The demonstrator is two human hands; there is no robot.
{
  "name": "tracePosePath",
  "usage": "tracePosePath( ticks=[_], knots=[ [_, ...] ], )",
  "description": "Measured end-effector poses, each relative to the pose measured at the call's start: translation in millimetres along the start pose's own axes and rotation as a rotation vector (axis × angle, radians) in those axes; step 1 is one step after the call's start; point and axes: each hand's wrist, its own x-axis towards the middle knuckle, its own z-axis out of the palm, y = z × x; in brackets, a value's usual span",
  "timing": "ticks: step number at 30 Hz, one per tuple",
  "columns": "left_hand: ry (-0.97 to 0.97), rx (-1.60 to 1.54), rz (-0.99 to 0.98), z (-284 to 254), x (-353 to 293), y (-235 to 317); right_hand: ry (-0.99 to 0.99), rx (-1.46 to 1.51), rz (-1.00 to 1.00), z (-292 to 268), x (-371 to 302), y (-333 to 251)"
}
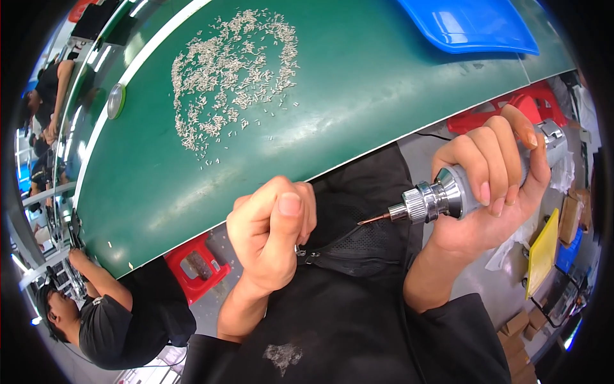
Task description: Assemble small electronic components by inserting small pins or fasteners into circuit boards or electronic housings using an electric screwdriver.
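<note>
My right hand [492, 173] is wrapped round the body of a silver electric screwdriver [455, 192]. Its thin copper-coloured bit points left, toward the middle, over my dark clothing. My left hand [274, 230] is closed in a fist at the table's near edge, thumb pressed over the curled fingers. Whatever lies inside that fist, if anything, is hidden. Beyond it, a wide scatter of small silvery pin-like pieces [220, 70] covers part of the green table [358, 96]. Neither hand touches those pieces.
A blue plastic tray [476, 29] stands at the far right of the table. Near the left edge is a round green-rimmed dish [116, 101]. Red stools [198, 269] are tucked by the table. Another person [118, 313] works at lower left. Cardboard boxes [572, 217] sit at right.
</note>
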Motion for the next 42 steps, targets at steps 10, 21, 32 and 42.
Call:
tracePosePath(
  ticks=[10, 21, 32, 42],
  knots=[
    [-0.063, -0.458, -0.267, 16, -1, 3, -0.033, -0.044, -0.028, 7, -4, 14],
    [-0.08, -0.481, -0.249, 20, -2, 1, -0.063, -0.082, 0.028, 5, -6, 15],
    [0.11, 0.131, 0.116, 22, -5, -7, -0.13, -0.246, -0.007, 11, -10, 14],
    [0.034, 0.197, 0.068, 19, -9, -9, -0.1, -0.193, 0.03, 2, -10, 9]
  ],
)
